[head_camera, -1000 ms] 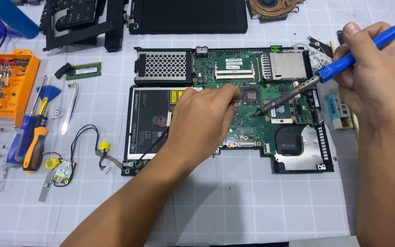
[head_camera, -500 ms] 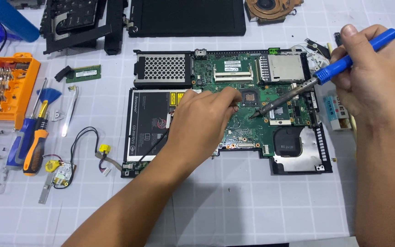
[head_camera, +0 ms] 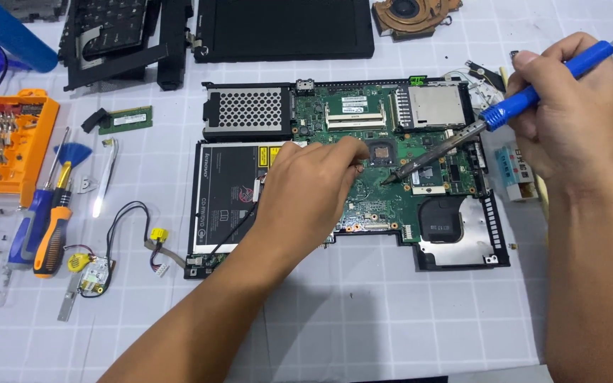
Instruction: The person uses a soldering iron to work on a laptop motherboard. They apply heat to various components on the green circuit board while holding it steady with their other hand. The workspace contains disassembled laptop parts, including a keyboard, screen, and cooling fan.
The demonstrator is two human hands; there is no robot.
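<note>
Right hand [head_camera: 569, 113] grips blue-handled soldering iron [head_camera: 491, 120], tip touching green motherboard [head_camera: 384, 191] lying on table [head_camera: 363, 319]. Left hand [head_camera: 306, 198] rests curled on the board, fingertips pinched near a chip; held item not discernible.

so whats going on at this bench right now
A person is working on an opened laptop base lying on a gridded mat. The right hand holds a blue-handled soldering iron, its tip down on the green circuit board beside a square chip. The left hand rests on the board, fingertips near that same spot. An orange bit case, screwdrivers, a memory stick and a small cabled part lie to the left.
</note>
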